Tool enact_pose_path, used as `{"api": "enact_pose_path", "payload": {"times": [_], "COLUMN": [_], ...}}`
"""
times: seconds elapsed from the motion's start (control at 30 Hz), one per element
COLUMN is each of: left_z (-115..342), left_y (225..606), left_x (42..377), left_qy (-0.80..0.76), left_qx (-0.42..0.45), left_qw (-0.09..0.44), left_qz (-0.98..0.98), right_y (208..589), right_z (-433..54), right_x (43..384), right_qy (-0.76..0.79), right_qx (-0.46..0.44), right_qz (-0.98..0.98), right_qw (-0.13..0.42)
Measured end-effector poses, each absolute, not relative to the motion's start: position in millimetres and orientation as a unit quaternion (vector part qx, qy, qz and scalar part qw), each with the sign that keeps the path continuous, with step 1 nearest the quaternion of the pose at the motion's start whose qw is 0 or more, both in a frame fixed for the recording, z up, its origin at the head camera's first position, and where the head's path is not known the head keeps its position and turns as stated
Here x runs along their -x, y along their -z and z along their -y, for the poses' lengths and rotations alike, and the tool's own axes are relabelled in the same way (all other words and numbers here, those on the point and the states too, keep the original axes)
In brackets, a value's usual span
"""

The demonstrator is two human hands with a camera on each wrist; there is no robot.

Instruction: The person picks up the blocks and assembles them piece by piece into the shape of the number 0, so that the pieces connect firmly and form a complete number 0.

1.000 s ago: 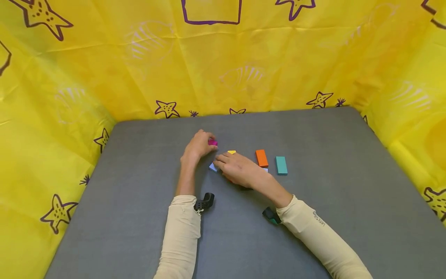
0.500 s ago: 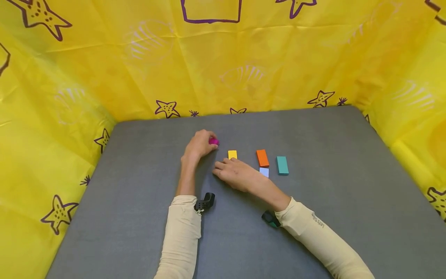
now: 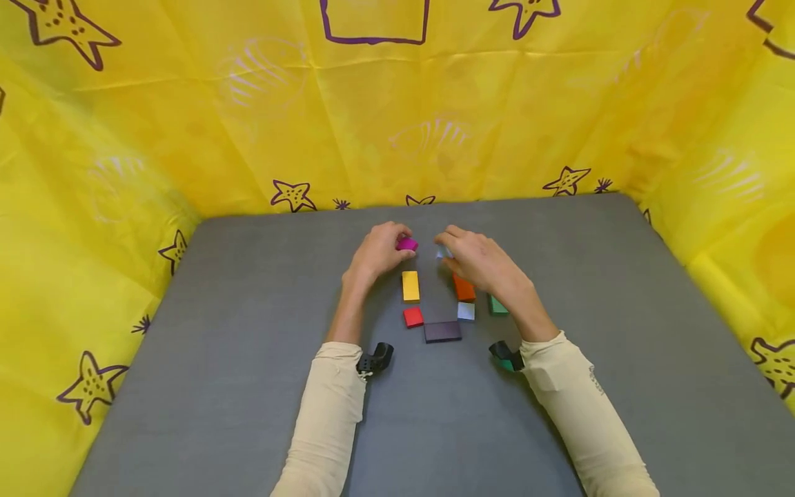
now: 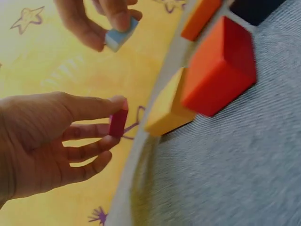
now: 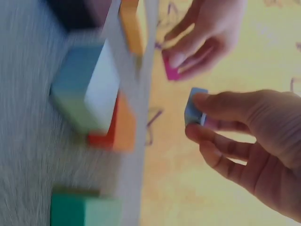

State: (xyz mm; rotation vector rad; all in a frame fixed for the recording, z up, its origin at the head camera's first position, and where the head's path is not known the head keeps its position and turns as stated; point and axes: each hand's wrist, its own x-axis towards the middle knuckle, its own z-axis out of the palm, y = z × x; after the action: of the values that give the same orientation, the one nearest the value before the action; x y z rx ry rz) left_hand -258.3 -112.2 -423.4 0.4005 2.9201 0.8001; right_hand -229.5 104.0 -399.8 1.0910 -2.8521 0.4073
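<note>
My left hand (image 3: pixel 377 252) pinches a small magenta block (image 3: pixel 406 244) between thumb and fingertips, near the back of the table. Facing it across a short gap, my right hand (image 3: pixel 481 261) pinches a light blue block (image 5: pixel 192 110) by its sides; in the head view the fingers partly cover that block. Both blocks appear raised off the surface in the wrist views. Below the left hand lie a yellow block (image 3: pixel 410 286) and a red block (image 3: pixel 413 317). An orange block (image 3: pixel 464 288), partly hidden by the right hand, lies under it, with a pale blue block (image 3: pixel 466 311) just in front.
A dark flat block (image 3: pixel 443 332) lies crosswise between the red and pale blue blocks. To the right, a green block (image 3: pixel 499 306) is partly behind the right wrist. The grey table (image 3: pixel 248 331) ends at a yellow patterned curtain (image 3: pixel 373 124) at the back and sides.
My right hand has moved back and right with the light blue block, uncovering the red and dark blocks. My left hand has shifted right with the magenta block.
</note>
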Motion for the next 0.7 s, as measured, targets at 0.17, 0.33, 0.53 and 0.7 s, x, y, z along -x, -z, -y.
{"api": "enact_pose_path", "payload": {"times": [0.17,0.33,0.53,0.7], "left_z": [103.7,101.9,101.1,100.7], "left_y": [432.0,435.6,441.8,441.8], "left_x": [263.9,265.9,266.3,266.1], "left_qy": [-0.256,-0.25,-0.258,-0.253], "left_qx": [-0.133,-0.126,-0.115,-0.126], "left_qw": [0.053,0.067,0.092,0.089], "left_qz": [-0.956,-0.958,-0.955,-0.955], "right_y": [411.7,421.6,427.7,429.4], "right_z": [-114.2,-113.3,-114.6,-115.0], "right_x": [251.8,259.3,259.2,259.5], "right_qy": [-0.147,-0.134,-0.106,-0.091], "right_qx": [-0.312,-0.313,-0.306,-0.315], "right_qz": [0.938,0.94,0.944,0.942], "right_qw": [-0.025,-0.039,-0.062,-0.065]}}
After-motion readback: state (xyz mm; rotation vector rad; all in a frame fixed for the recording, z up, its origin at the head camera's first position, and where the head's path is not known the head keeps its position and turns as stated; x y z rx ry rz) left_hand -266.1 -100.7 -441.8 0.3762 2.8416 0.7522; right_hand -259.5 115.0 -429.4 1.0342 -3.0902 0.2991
